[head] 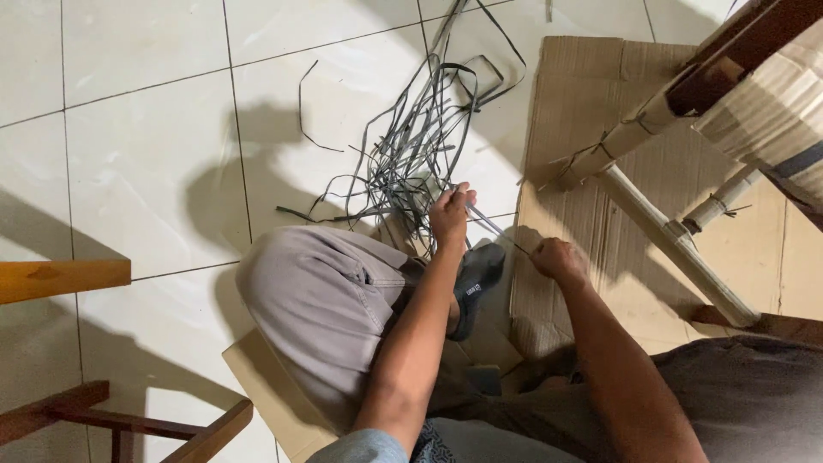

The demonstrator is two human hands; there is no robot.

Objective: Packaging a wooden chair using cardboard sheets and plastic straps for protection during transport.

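Grey strip (501, 233) runs taut btwn hands: left hand (452, 214) pinches one end by strip pile (420, 146), right hand (557, 259) fisted, apparently gripping other end.

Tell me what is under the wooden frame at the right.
Flattened cardboard lies under the frame, on the tiled floor. Whether tile or more cardboard lies beneath the frame's upper right part cannot be seen; the frame covers it.

Glossy white floor tiles (146, 171) at left; matt, smooth grey plastic strips (411, 146) upper centre; rough brown cardboard (591, 94) right; varnished wood plank (60, 279).
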